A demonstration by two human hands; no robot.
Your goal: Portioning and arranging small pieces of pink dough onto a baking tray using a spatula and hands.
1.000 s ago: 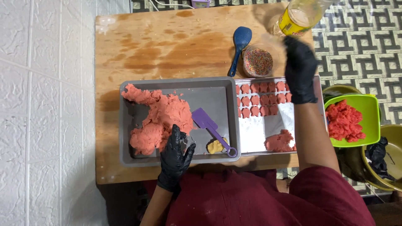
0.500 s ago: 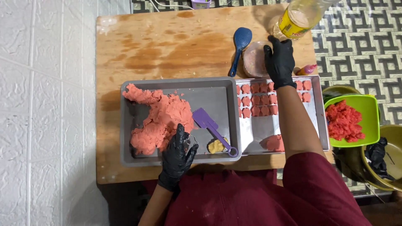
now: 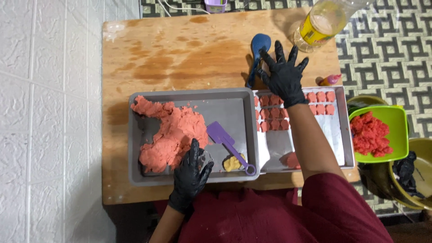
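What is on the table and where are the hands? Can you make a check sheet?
Surface: stained wooden table.
Job's things: pink dough in grey tray; shaped pink pieces on second tray.
Clutter: purple scraper, blue spoon, oil bottle, green bowl.
Hands: left hand on dough; right hand spread, fingers open.
Cables: white cable at table's far edge.
Surroundings: white tiles, patterned floor.

A stained wooden table carries two grey trays side by side: a deep tray and a flat baking tray. A blue spoon, a plastic bottle and a small pink piece lie behind them.
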